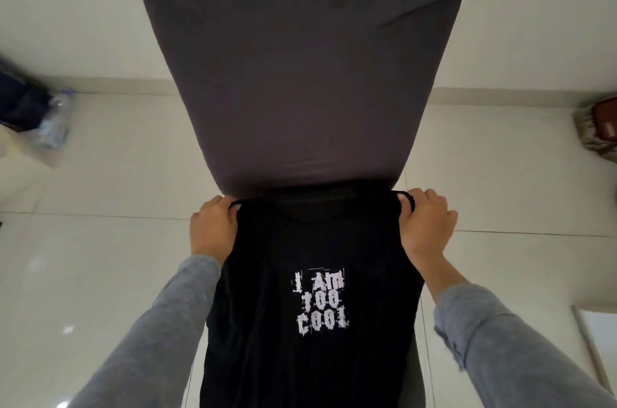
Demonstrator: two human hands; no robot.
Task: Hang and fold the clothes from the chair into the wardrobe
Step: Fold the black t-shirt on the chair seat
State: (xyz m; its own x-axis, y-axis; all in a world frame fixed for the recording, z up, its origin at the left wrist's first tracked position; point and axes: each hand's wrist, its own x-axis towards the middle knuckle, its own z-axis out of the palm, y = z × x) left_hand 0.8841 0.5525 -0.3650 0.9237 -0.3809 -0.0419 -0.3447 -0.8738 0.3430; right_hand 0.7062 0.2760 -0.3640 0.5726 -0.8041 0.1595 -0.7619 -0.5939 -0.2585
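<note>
I hold the black cotton T-shirt with the white "I AM TOO COOL" print by its two shoulders. My left hand has its fingers curled over the left shoulder seam. My right hand grips the right shoulder the same way, with a fold of cloth bunched under its fingers. The hands are level with each other and spread the width of the shirt, so neither is nearer to it than the other. The round neckline lies between them, and the shirt's long axis runs from my hands back toward my body, hem end nearest me and out of sight. The print faces up at me. Just beyond my knuckles, touching or nearly touching the shirt's top edge, rises a broad panel covered in dark grey fabric, which I take to be the chair's back. The wardrobe is nowhere in view, so I judge the coming move to be lifting the shirt clear toward me by this two-handed shoulder grip, then turning away to find it.
</note>
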